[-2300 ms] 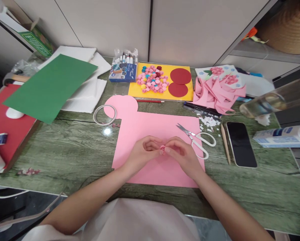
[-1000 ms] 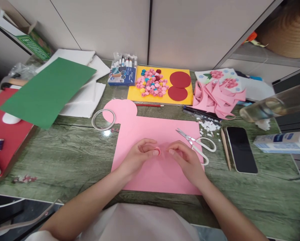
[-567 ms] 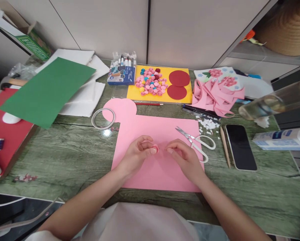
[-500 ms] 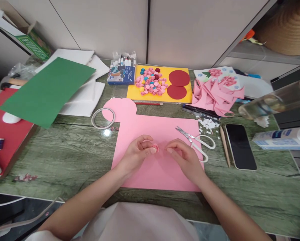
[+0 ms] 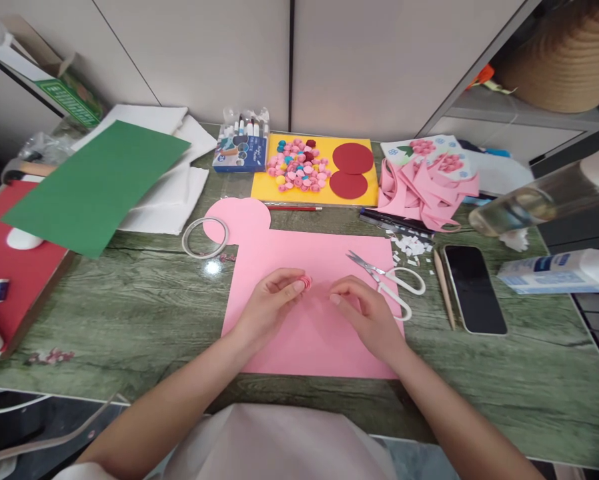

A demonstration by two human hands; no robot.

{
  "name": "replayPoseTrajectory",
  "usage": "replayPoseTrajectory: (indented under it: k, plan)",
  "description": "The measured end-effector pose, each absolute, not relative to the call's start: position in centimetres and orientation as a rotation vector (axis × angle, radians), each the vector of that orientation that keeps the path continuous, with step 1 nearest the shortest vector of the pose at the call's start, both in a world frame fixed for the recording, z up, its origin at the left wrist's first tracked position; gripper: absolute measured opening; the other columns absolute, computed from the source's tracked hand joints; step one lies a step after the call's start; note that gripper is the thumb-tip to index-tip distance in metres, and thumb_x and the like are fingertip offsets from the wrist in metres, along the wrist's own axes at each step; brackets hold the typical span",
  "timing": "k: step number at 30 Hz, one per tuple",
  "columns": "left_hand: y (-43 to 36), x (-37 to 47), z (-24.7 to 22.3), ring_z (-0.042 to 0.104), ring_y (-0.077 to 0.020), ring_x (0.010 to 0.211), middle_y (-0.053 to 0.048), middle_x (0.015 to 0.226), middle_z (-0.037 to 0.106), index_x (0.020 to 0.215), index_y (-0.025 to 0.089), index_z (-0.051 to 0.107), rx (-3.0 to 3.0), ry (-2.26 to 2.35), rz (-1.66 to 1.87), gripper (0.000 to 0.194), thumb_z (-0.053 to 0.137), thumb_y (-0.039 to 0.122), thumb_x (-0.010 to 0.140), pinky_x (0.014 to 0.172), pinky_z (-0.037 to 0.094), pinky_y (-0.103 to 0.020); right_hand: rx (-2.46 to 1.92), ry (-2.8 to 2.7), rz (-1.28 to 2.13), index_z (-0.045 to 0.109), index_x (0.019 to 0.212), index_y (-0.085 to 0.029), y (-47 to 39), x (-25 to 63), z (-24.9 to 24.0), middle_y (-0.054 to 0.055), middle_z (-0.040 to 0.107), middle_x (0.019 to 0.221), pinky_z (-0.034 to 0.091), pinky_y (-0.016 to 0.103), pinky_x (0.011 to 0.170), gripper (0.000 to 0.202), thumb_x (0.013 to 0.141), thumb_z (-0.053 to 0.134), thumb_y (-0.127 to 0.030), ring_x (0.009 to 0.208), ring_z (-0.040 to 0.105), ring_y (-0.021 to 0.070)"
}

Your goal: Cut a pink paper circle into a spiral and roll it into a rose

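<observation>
Between the thumb and fingers of my left hand (image 5: 275, 300) is a small pink paper coil (image 5: 306, 283). My right hand (image 5: 362, 310) hovers a little to its right, thumb and index finger pinched together; whatever they hold, if anything, is too small to make out. Under both hands lies a large pink sheet (image 5: 299, 350). White-handled scissors (image 5: 385, 275) rest open across its right side. Two overlapping pink circles (image 5: 239, 220) touch the sheet's upper left corner, with a roll of tape (image 5: 184, 245) beside them.
Behind the sheet, a yellow sheet (image 5: 267, 193) bears coloured paper rolls (image 5: 299, 167) and dark red circles (image 5: 353, 159). Pink scraps (image 5: 424, 190), a wooden stick (image 5: 444, 290), a phone (image 5: 474, 289) and a transparent bottle (image 5: 534, 197) are to the right. A green sheet (image 5: 97, 187) lies left.
My left hand has turned slightly, tipping the pink coil so its layered edge shows more. My right hand stays close by, still pinched. The view has shifted slightly.
</observation>
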State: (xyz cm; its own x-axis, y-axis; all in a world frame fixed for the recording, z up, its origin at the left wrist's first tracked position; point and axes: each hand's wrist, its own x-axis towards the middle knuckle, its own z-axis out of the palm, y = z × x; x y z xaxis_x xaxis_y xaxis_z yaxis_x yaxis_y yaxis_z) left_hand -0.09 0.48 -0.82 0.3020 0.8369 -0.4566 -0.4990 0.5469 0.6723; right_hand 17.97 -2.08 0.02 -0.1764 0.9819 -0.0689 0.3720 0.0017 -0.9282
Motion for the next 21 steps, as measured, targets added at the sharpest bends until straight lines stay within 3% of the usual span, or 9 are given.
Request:
replayPoseTrajectory:
  k: [8,21]
  plan:
    - [0.4,-0.34,-0.71,0.062,-0.0084,0.074,0.002,0.073,0.07,0.09,0.019,0.063,0.548,0.899,0.923,0.024,0.072,0.014,0.068,0.076,0.042,-0.022,-1.41,-1.613,1.197,0.057,0.079,-0.019,-2.18,17.94,-0.04,0.001,0.058,0.082,0.041,0.029,0.076,0.008,0.085,0.052,-0.019,0.082,0.054,0.0153]
    - [0.02,-0.37,-0.26,0.063,-0.0087,0.071,0.002,0.071,0.069,0.077,0.016,0.06,0.685,0.973,0.849,0.018,0.073,0.015,0.066,0.07,0.045,-0.02,-1.4,-1.595,1.229,0.057,0.079,-0.019,-2.07,17.93,-0.01,0.002,0.058,0.082,0.041,0.029,0.075,0.009,0.086,0.052,-0.019,0.081,0.054,0.0159]
